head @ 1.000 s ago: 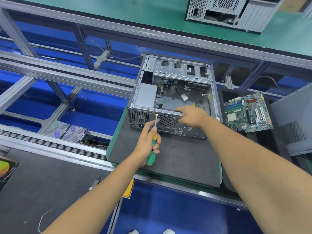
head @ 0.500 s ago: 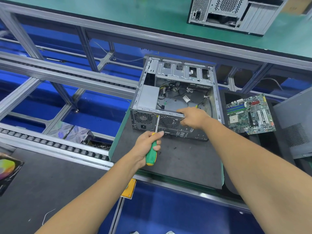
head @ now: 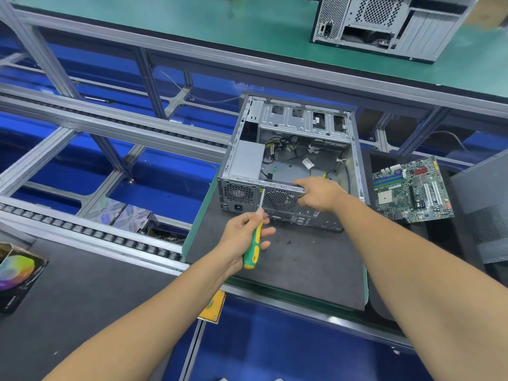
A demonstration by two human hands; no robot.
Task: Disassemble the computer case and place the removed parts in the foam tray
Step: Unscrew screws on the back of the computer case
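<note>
An open grey computer case (head: 299, 127) lies on a dark mat (head: 308, 259), its rear panel facing me. My left hand (head: 242, 237) grips a green and yellow screwdriver (head: 253, 248); the shaft tip touches the rear panel's top edge between the power supply grille and the fan grille. My right hand (head: 320, 193) grips the top rim of the rear panel above the fan grille (head: 279, 200). Loose cables lie inside the case. A removed motherboard (head: 412, 191) rests in a dark foam tray (head: 373, 160) to the right.
A small black screw (head: 288, 242) lies on the mat. A grey side panel (head: 486, 210) leans at far right. Another case (head: 384, 23) stands on the green bench behind. Roller conveyor rails (head: 82, 232) run at left, with a colourful box (head: 16, 273).
My left hand has slid slightly down and back along the screwdriver, its fingers loosening. The right hand stays on the rim.
</note>
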